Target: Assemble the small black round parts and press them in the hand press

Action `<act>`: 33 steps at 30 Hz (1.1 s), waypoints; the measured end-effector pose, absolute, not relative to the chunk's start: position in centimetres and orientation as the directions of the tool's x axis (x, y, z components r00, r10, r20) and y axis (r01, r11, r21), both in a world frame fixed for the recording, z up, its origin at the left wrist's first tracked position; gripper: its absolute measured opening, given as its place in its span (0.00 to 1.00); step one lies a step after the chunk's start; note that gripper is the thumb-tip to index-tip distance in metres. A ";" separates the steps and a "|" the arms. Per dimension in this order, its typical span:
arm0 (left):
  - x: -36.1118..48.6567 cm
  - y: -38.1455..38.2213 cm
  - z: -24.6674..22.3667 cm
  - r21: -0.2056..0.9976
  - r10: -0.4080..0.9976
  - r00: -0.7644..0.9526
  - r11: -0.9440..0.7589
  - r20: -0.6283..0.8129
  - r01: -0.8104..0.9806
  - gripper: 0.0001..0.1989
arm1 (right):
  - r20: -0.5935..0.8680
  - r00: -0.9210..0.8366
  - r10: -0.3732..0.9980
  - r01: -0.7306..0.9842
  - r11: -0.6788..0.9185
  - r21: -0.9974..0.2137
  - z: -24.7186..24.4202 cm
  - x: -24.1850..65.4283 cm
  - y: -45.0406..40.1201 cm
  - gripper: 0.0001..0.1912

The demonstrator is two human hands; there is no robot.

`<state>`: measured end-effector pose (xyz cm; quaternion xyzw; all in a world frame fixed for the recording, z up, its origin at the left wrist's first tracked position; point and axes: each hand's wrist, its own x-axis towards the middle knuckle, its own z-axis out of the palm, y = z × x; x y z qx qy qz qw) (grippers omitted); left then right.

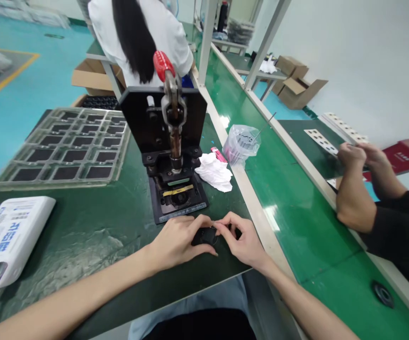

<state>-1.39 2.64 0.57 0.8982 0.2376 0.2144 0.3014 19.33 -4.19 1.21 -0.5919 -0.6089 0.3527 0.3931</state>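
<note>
The largest print is on the white package (11, 236) at the left of the tabletop (84, 264): a column of bold blue characters, seemingly Chinese, running along its face, too skewed and blurred to read exactly. Beside them sit blocks of smaller dark print and a square code-like patch, all illegible. A narrow label strip (182, 211) runs along the front edge of the black press base, just beyond the left hand (179, 241) and right hand (243, 238); its tiny characters cannot be made out. The red folder (404, 156) at the far right bears faint marks, also unreadable.
</note>
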 end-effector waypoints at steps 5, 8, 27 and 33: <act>-1.8 2.9 0.0 0.629 0.576 0.770 -0.713 0.273 0.310 0.22 | 0.107 -0.010 0.994 0.499 0.097 -0.861 1.2 18.9 -4.0 0.14; -2.0 3.2 -0.4 0.610 0.572 0.752 -0.736 0.328 0.294 0.21 | 0.199 -0.034 0.979 0.567 0.183 -0.803 1.0 18.6 -3.9 0.14; -2.1 3.2 -1.4 0.655 0.686 0.662 -0.654 0.304 0.378 0.25 | 0.259 -0.059 0.964 0.715 0.221 -0.664 -0.1 17.5 -3.4 0.08; -1.8 3.2 -1.1 0.640 0.680 0.649 -0.673 0.340 0.370 0.26 | 0.233 -0.032 0.972 0.742 0.179 -0.646 -0.1 17.5 -2.9 0.08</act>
